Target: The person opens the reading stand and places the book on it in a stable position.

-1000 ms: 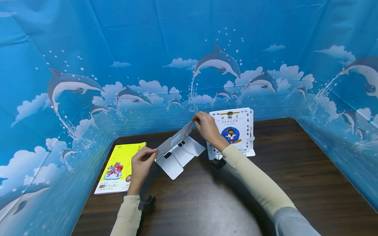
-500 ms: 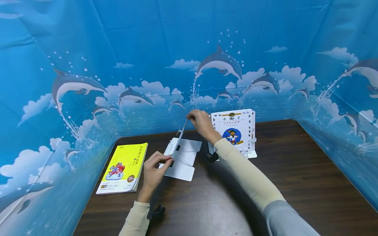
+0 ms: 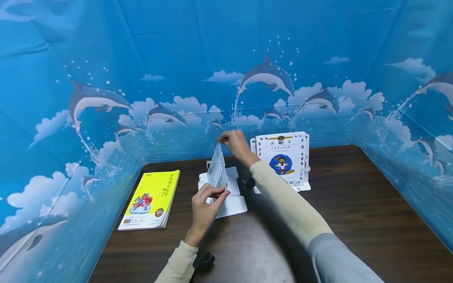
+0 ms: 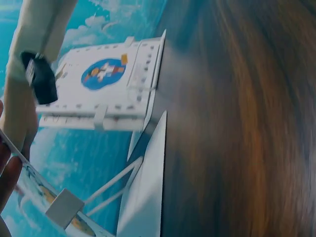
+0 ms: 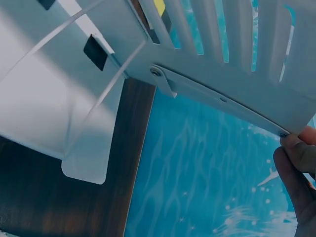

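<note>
A white metal book stand [image 3: 217, 169] with a slotted upright panel [image 5: 237, 89] stands turned sideways on the table. My left hand [image 3: 207, 208] pinches the panel's near edge between thumb and fingers. At the far top corner, my right hand [image 3: 238, 146] pinches the panel too; its thumb and finger show at the corner in the right wrist view. Wire arms run from the panel to the flat base [image 4: 148, 182]. Beside it on the right, a second white stand holds a picture book [image 3: 281, 149] with a blue circle on its cover, partly behind my right forearm.
A thick yellow book [image 3: 150, 196] lies flat on the dark wooden table [image 3: 354, 220], left of the stand. A blue dolphin-print sheet [image 3: 170, 59] hangs behind and along both sides of the table.
The stand has been turned, so its back side now faces left and its base points right. My left hand has moved right with the near edge; my right hand has shifted slightly left.
</note>
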Demonstrator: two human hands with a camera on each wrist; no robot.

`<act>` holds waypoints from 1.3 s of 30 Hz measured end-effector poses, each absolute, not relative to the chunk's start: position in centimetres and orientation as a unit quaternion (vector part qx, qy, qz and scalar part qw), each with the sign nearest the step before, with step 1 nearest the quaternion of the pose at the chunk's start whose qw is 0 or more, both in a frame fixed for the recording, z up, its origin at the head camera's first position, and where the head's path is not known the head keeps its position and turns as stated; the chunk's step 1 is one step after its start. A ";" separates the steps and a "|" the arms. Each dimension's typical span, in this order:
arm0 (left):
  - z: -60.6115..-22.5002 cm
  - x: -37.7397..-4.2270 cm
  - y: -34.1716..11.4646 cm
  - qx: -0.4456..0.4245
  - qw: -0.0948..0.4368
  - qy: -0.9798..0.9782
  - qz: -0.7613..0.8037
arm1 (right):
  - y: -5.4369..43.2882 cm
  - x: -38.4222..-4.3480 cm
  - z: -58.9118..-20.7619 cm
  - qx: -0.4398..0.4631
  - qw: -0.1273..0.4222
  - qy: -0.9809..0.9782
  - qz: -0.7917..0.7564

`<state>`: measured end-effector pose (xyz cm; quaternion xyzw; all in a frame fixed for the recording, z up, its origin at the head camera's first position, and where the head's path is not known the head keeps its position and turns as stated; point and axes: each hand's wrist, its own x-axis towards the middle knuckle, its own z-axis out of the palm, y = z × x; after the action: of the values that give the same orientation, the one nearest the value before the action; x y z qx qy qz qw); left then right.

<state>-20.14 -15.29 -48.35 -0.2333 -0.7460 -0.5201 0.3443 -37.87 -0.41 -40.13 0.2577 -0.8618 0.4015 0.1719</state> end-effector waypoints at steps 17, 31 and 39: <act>-47.8 -20.7 -14.8 -0.233 0.321 -0.751 -0.529 | -1.2 -37.4 -39.3 0.282 0.142 -0.875 0.366; -45.9 -24.0 -17.3 -0.142 0.230 -0.788 -0.553 | 2.4 -33.4 -40.0 0.260 0.164 -0.858 0.412; -45.5 -26.9 -18.3 -0.099 0.201 -0.804 -0.551 | 3.7 -29.7 -40.7 0.245 0.164 -0.848 0.441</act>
<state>-26.93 -18.32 -45.54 -0.0992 -0.8039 -0.5508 0.2012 -29.72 3.73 -40.74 0.2455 -0.8477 0.4408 0.1641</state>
